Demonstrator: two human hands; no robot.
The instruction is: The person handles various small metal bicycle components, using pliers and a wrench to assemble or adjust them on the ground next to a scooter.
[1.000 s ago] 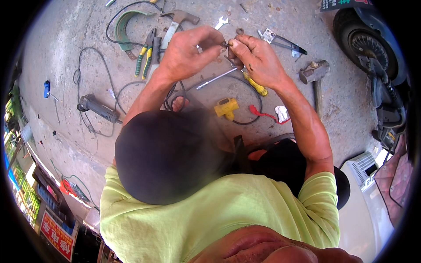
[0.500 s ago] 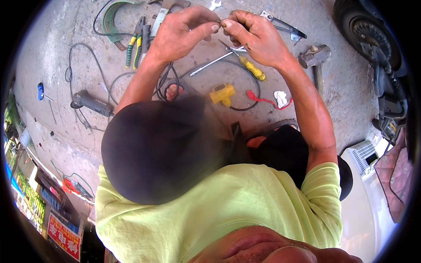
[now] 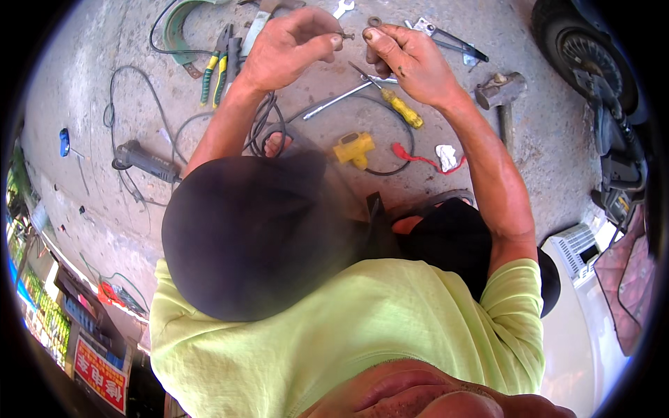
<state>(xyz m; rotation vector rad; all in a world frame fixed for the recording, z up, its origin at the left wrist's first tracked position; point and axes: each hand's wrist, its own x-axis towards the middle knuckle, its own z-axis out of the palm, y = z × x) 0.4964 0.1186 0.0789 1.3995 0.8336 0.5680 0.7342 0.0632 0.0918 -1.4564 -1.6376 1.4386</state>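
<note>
Between the thumb and fingers of my left hand [image 3: 296, 45] is a small dark screw [image 3: 347, 35], its end poking out to the right. A little to the right, my right hand [image 3: 411, 59] pinches a small dark washer [image 3: 375, 21], which shows above the thumb tip. The two pieces are apart, with a narrow gap between my hands. Below my right hand lies a screwdriver [image 3: 401, 110] with a yellow handle, across a long metal rod [image 3: 333, 103]. Pliers [image 3: 217, 70] with green and yellow handles lie left of my left hand.
An angle grinder [image 3: 150, 164] with a looping cord rests on the concrete at left. A yellow connector [image 3: 353, 149] on a black cable lies nearer me. A hammer [image 3: 500, 90] is at right, below a wheel [image 3: 589, 52]. An open-end wrench [image 3: 343, 8] lies beyond my hands.
My fingertips have separated from near contact. The screw now shows in my left hand and the washer in my right.
</note>
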